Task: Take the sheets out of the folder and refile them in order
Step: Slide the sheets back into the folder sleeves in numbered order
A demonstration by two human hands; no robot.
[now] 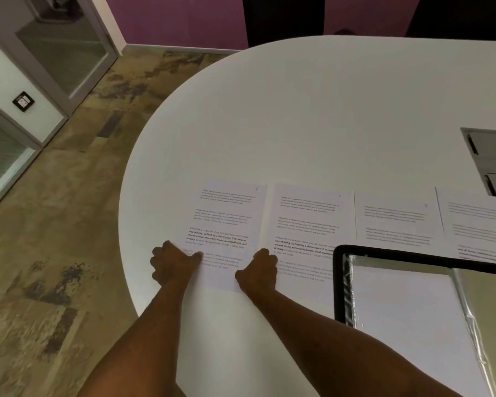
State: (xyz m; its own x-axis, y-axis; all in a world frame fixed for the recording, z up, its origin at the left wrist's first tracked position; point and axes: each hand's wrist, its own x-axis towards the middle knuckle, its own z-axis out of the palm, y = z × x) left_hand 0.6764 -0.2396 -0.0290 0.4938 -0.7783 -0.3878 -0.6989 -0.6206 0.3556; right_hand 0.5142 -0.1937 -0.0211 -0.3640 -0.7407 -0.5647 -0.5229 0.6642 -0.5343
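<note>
Head view. The table (312, 110) has a smooth, matte white top with a rounded end; its curved edge sweeps from 12 o'clock round to 7 o'clock of the frame. Four printed sheets lie flat on it in a row, running from centre toward 3 o'clock. The leftmost sheet (224, 224) is thin white paper carrying blocks of small text, one paragraph in bold, and a handwritten mark at its top right corner. The second sheet (304, 222) lies just beside it, edges nearly touching. The third sheet (395, 219) and the fourth sheet (478, 224) follow, the fourth cut off by the frame edge.

The folder (338, 282) lies open at 4 o'clock. It has a rigid black border with rounded corners and glossy, crinkled clear plastic sleeves (470, 316) inside; a white page shows through them. Its top edge overlaps the lower parts of the second, third and fourth sheets.

The left hand (172, 265) pinches the lower left edge of the leftmost sheet, thumb on top, remaining fingers curled. The right hand (257, 272) grips the same sheet's lower right edge with curled fingers.

A grey recessed cable box (490, 161) sits in the tabletop at 3 o'clock. The floor (69, 224) at 9 o'clock is mottled brown. A purple wall (178, 18) stands at 12 o'clock, and a glass door (60, 53) in a grey frame at 10 o'clock.
</note>
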